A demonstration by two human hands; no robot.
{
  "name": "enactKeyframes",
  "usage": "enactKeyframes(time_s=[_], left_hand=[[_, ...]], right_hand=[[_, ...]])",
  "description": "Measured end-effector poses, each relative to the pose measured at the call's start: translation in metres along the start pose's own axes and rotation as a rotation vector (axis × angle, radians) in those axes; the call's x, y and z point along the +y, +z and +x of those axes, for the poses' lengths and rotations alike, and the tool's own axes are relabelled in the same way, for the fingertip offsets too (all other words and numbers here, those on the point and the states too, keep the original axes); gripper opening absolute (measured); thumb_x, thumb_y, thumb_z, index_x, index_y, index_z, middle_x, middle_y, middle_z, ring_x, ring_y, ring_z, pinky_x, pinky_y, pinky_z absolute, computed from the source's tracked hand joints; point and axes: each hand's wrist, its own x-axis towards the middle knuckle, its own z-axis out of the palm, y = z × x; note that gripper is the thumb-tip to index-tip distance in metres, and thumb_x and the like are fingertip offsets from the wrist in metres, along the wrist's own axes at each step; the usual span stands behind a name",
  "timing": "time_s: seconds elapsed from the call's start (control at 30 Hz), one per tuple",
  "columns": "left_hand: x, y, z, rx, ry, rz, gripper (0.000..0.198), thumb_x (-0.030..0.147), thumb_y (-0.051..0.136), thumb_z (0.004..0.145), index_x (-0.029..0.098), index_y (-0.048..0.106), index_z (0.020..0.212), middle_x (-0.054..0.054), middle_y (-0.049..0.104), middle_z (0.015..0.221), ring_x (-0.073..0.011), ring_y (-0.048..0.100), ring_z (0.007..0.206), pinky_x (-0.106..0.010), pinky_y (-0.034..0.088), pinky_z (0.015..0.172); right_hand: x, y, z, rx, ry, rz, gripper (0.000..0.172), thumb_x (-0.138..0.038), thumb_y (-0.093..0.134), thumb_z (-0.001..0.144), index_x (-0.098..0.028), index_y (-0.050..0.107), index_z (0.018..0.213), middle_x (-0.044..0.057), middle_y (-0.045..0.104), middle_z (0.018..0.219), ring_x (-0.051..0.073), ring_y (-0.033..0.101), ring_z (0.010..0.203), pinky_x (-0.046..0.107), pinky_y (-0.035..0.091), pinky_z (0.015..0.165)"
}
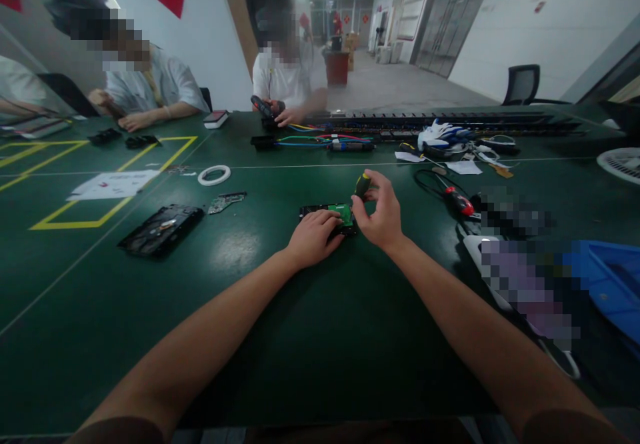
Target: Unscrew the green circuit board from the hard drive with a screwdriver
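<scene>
A small black device with a green circuit board [345, 213] lies on the green table in front of me. My left hand [314, 236] grips it from the left, fingers across its top and thumb at the near edge, hiding much of it. A screwdriver with a dark green and yellow handle [362, 185] stands tilted in my right hand [379, 212], pinched between thumb and fingers. Its handle is just over the board's right end; the tip is hidden behind my fingers.
Left lie a black casing [161, 229], a loose circuit board [227, 202], a white ring [214, 175] and paper sheets [114, 184]. Right are a red-black screwdriver [459, 201], gloves [444, 139] and a blue bin [607, 277]. Cabled strips [350, 143] lie beyond. Co-workers sit across.
</scene>
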Motion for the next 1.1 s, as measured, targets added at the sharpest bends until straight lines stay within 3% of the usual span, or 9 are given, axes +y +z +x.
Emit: enactKeyframes(time_s=[0.2,0.7,0.9,1.1], left_hand=[[0.0002,-0.0003,0.0004,-0.009,0.005,0.001,0.026,0.036,0.063,0.099,0.02,0.065,0.119,-0.01,0.067,0.135,-0.0298,0.062,0.126,-0.05,0.051,0.108],[-0.0002,-0.0002,0.0003,-0.009,0.007,0.003,0.027,0.036,0.064,0.098,0.02,0.065,0.12,-0.011,0.067,0.134,-0.0296,0.062,0.125,-0.05,0.05,0.109],[-0.0007,0.001,0.0004,-0.01,0.002,-0.001,0.026,0.037,0.063,0.098,0.02,0.065,0.118,-0.01,0.067,0.135,-0.0294,0.062,0.126,-0.05,0.051,0.109],[-0.0005,0.0009,0.0005,0.0,0.005,0.002,0.026,0.036,0.063,0.098,0.02,0.065,0.119,-0.01,0.066,0.135,-0.0295,0.062,0.126,-0.05,0.051,0.108]], right_hand=[[0.0008,-0.0026,0.0041,0.064,-0.013,-0.076,0.057,-0.032,0.075,0.091,-0.032,0.048,0.142,0.007,0.059,0.116,0.022,0.063,0.085,0.043,0.063,0.075],[-0.0036,-0.0028,0.0044,-0.028,-0.013,-0.038,0.063,-0.026,0.063,0.096,-0.034,0.039,0.154,0.011,0.058,0.132,0.024,0.067,0.093,0.048,0.066,0.08],[-0.0055,-0.007,0.0075,0.019,-0.038,-0.1,0.055,-0.03,0.07,0.094,-0.032,0.05,0.145,0.008,0.058,0.114,0.024,0.061,0.092,0.046,0.063,0.076],[-0.0065,-0.0074,0.0076,0.018,-0.003,-0.08,0.054,-0.028,0.069,0.095,-0.033,0.05,0.146,0.007,0.058,0.115,0.022,0.061,0.085,0.047,0.063,0.078]])
